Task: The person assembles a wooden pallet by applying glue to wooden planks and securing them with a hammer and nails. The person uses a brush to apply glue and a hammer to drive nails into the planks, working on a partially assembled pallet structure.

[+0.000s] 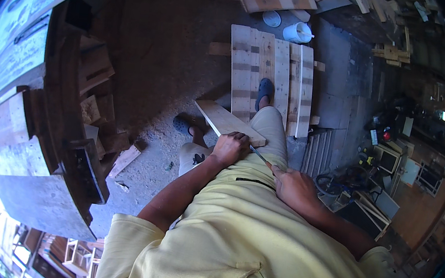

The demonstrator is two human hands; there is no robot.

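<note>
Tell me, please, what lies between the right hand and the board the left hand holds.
In the head view, a slim hand tool lies there, reaching from the right hand toward the near end of the wooden board, beside the left hand.

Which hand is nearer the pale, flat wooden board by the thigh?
Left. The left hand touches the board; the right hand is apart, to the board's right, holding a slim grey-shafted tool.

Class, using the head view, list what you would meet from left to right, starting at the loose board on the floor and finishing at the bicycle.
Loose board, left clog, left hand, slim tool, right hand, bicycle.
</note>
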